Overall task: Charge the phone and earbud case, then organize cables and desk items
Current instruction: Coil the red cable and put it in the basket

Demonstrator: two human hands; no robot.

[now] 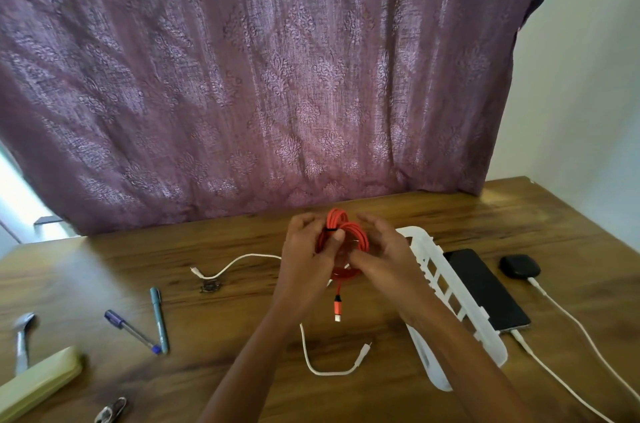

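Two hands, left hand (304, 251) and right hand (379, 249), with fingers (369, 223) curled round red cable coil (348, 232), held above surface (242, 318) beside white tray (446, 280) — risk of loops springing loose on a slack black tie (331, 231), dangling plug (337, 307) snagging white cable (311, 362) below.

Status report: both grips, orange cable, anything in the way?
Left grip and right grip both hold coiled orange cable. Phone, earbud case cabled at right. White tray near right wrist.
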